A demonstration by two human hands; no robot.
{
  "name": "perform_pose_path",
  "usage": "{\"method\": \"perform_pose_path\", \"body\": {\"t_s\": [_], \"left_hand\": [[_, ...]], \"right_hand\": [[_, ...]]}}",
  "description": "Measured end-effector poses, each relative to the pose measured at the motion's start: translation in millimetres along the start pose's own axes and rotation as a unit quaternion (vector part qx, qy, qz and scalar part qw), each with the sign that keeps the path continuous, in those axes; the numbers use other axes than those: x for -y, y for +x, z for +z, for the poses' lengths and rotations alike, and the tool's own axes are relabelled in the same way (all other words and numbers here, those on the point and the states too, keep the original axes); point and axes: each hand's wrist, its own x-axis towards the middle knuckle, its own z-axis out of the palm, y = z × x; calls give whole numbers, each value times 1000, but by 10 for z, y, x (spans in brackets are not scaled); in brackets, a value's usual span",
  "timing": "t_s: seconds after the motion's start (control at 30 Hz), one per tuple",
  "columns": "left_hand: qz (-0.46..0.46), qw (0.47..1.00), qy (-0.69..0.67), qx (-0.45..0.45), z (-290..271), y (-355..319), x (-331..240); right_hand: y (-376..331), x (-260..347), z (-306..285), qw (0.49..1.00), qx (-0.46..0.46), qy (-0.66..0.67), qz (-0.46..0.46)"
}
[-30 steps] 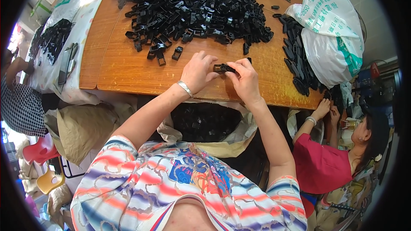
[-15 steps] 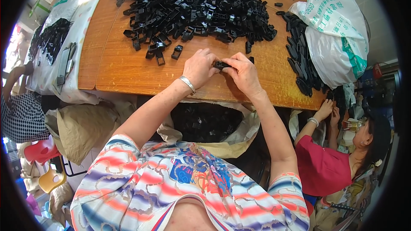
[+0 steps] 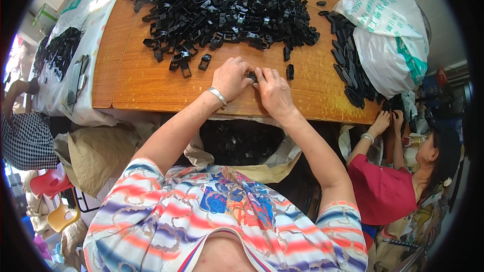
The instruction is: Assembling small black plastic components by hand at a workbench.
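Your left hand (image 3: 231,76) and right hand (image 3: 272,90) were drawn together near the front edge of the wooden table (image 3: 151,88), fingertips meeting around a small black plastic clip (image 3: 251,76). Both hands pinched that piece between them; only a sliver of it showed between your fingers, so its long axis could not be read with any certainty, though it seemed to run roughly left to right from one hand to the other. Neither hand was clearly nearer; the clip sat at the point where they met, touching both.

Straight ahead of your hands, farther across the table, lay the big heap of black plastic clips (image 3: 222,7), with strays at its near edge. One loose clip (image 3: 290,72) stood just beside your right hand, on its far side, and another loose piece (image 3: 204,62) lay near your left hand.

To the right, a white plastic sack (image 3: 390,35) rested on the table with more black pieces (image 3: 348,65) spilling beside it. Below the table edge, between your arms, an open bag of black parts (image 3: 237,141) sat. A person in a red top (image 3: 383,189) worked at the right.
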Motion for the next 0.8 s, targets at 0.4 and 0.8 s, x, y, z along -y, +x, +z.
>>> {"method": "perform_pose_path", "body": {"t_s": [0.4, 0.8], "left_hand": [[82, 995, 31, 48, -350, 351, -40], [188, 967, 134, -108, 12, 863, -28]], "right_hand": [[-243, -173, -585, 990, 7, 72, 125], [-149, -718, -479, 987, 81, 56, 130]]}}
